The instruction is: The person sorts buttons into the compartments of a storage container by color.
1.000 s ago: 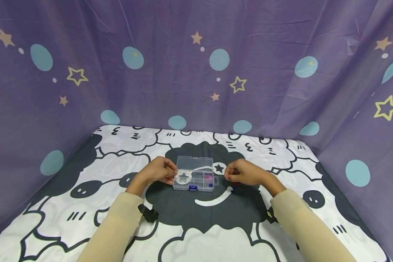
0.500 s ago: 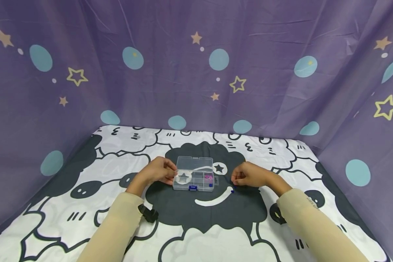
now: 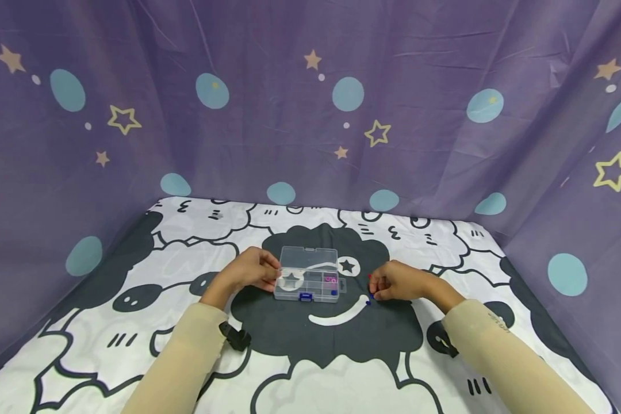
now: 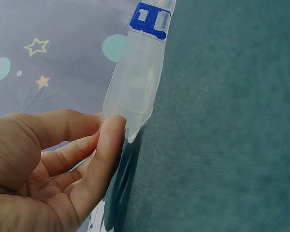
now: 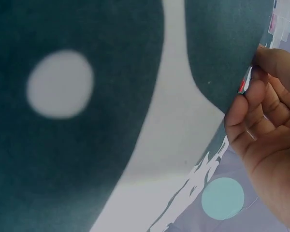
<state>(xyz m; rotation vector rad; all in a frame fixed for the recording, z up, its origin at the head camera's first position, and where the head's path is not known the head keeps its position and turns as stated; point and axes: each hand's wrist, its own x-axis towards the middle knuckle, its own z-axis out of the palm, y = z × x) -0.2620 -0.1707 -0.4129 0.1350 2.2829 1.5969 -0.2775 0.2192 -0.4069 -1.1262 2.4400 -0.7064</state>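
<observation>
A clear plastic compartment box (image 3: 313, 294) with a blue latch (image 3: 305, 297) lies with its lid (image 3: 309, 257) raised. My left hand (image 3: 252, 268) holds its left end; in the left wrist view a fingertip and thumb rest at the box's end (image 4: 135, 77). Pink pieces (image 3: 330, 280) and a blue one (image 3: 333, 292) sit in its right compartments. To the right of the box, my right hand (image 3: 397, 280) is low over the cloth, fingers bent downward with a gap by the thumb. Close to its fingertips are a tiny red piece (image 3: 370, 276) and small blue pieces (image 3: 368, 303).
The table cloth (image 3: 321, 374) is white and dark with printed cartoon sheep. A purple curtain (image 3: 274, 132) with stars and teal spots hangs behind and at both sides. A black strap device (image 3: 235, 337) sits on the left wrist.
My right hand has moved right and a little nearer, away from the box. A red piece now shows beyond its fingertips. The left hand and the box have stayed in place.
</observation>
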